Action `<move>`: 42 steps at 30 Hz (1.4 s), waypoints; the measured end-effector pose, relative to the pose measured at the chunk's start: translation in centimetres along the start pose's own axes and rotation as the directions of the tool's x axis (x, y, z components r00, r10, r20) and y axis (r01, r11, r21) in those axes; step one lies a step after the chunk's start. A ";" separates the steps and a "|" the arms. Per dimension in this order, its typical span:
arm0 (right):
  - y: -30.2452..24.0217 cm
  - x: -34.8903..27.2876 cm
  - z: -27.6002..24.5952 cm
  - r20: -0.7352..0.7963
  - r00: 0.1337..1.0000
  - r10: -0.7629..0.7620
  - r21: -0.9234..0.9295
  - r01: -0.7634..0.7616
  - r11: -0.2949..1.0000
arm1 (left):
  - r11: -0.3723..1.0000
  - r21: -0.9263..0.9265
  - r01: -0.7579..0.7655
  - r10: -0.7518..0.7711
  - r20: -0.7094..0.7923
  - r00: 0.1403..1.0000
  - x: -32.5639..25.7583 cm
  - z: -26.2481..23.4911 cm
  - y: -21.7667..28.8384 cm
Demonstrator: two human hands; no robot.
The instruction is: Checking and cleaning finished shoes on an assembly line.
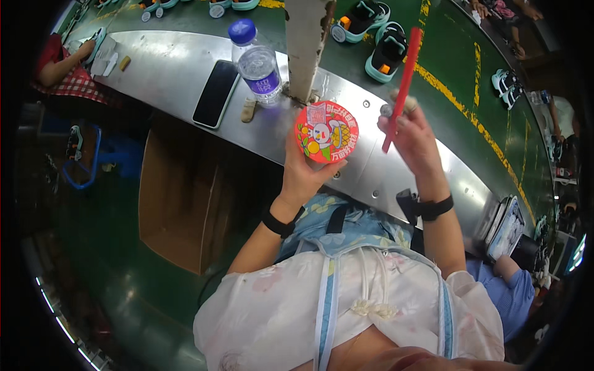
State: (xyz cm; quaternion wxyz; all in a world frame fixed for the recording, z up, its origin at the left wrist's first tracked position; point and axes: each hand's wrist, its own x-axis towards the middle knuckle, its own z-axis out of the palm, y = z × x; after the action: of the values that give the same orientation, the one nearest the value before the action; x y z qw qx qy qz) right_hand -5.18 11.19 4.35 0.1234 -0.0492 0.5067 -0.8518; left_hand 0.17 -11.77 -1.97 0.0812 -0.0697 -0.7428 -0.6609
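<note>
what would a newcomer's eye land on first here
The round, bright red cup top with cartoon fruit, in the left hand over the metal bench, likely comes first. Next is the long, thin red straw-like stick in the right hand. Farther left, a clear plastic bottle with a blue cap stands beside a flat black-screened phone.

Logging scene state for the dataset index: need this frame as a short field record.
left grip: around red-topped container
right grip: holding long red stick, raised
work surface: metal bench
left of container: dark-screened phone, small tan block, blue-capped clear bottle
beyond bench: black-and-teal shoes on green surface
</note>
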 end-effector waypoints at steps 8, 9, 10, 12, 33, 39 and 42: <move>-4.2 0.1 6.9 0.113 0.972 -0.206 0.070 0.199 0.977 | 0.985 -0.170 -0.028 0.035 0.037 0.999 1.1 0.6 -0.1; -4.2 -0.1 9.1 0.013 0.974 -0.225 -0.041 0.225 0.973 | 0.985 -0.170 -0.033 0.038 0.026 0.999 0.8 0.6 -0.2; -3.9 0.1 10.2 0.053 0.961 -0.270 -0.062 0.273 0.960 | 0.991 -0.120 -0.051 0.052 0.011 0.999 0.5 0.7 -0.3; -3.1 0.5 10.1 0.153 0.941 -0.303 0.020 0.304 0.953 | 0.995 -0.072 -0.069 0.068 -0.018 0.998 -0.2 0.8 -0.4; 1.5 0.2 13.6 0.292 0.932 -0.214 -0.555 0.347 0.756 | 0.978 -0.131 -0.164 0.164 -0.013 0.986 -2.1 1.1 -0.8; 1.1 -0.4 13.6 0.228 0.959 -0.170 -0.551 0.271 0.789 | 0.990 -0.090 -0.111 0.112 0.009 0.994 -2.4 1.5 -0.5; 0.6 -0.4 13.8 0.226 0.958 -0.178 -0.589 0.280 0.758 | 0.986 -0.095 -0.140 0.140 -0.002 0.990 -2.6 1.5 -0.8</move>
State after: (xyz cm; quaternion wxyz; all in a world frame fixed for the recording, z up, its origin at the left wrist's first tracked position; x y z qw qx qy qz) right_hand -1.81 -0.74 10.49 0.0343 -0.2147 0.7350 -0.6422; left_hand 2.49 -10.32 -3.49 0.1223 -0.1270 -0.7039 -0.6881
